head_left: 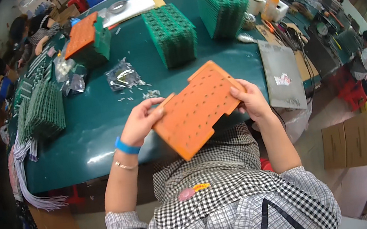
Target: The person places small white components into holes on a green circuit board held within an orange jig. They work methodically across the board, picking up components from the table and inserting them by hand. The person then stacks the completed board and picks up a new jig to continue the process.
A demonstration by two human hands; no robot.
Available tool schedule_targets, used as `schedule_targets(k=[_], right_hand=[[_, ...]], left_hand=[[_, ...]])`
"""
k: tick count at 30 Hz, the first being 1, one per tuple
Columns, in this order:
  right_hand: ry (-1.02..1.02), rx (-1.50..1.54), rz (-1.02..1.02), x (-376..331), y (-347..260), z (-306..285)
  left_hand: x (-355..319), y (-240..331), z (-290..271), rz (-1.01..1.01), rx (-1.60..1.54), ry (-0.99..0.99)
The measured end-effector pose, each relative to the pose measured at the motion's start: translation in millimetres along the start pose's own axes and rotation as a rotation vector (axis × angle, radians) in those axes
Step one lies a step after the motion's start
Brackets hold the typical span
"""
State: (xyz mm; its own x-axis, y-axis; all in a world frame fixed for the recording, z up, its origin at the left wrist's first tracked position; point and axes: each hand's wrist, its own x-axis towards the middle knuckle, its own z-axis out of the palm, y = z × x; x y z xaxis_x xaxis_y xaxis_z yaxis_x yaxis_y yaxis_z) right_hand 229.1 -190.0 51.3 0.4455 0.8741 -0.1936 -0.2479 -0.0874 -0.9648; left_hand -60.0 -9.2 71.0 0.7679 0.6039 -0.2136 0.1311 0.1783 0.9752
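Note:
Between my two hands I hold an orange plate [195, 113] with rows of small holes and notched edges, tilted above the table's near edge. My left hand [144, 120], a blue band on its wrist, grips the plate's left edge with the thumb on top. At the upper right edge my right hand [249, 98] pinches it the same way, its fingers partly hidden underneath. Beyond the plate, a clear plastic bag [123, 76] of small parts lies on the green table [99, 147]. Some small pale pieces [151, 94] are scattered beside it.
Stacks of green trays stand at the back middle [171, 36] and back right [222, 8]. Another orange plate [83, 35] tops a stack at the back left. Green racks [42, 111] and white cables [28, 176] lie at the left. A grey board [281, 75] sits at the right edge.

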Motion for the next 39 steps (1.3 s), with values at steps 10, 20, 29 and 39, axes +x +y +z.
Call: schedule_targets(k=[10, 20, 29, 39], right_hand=[[0.426, -1.175, -0.273, -41.7, 45.0, -38.8], [0.02, -1.391, -0.467, -28.2, 48.8, 18.9], [-0.068, -0.674, -0.726, -47.3, 24.4, 7.2], [-1.018, -0.672, -0.295, -51.5, 38.1, 35.5]], left_hand=[[71.3, -61.2, 53.1, -0.011, 0.432, 0.219], [74.8, -55.5, 56.7, 0.064, 0.695, 0.293], [60.4, -51.5, 57.1, 0.253, 0.607, 0.328], [50.2, -33.5, 63.1, 0.378, 0.475, 0.273]])
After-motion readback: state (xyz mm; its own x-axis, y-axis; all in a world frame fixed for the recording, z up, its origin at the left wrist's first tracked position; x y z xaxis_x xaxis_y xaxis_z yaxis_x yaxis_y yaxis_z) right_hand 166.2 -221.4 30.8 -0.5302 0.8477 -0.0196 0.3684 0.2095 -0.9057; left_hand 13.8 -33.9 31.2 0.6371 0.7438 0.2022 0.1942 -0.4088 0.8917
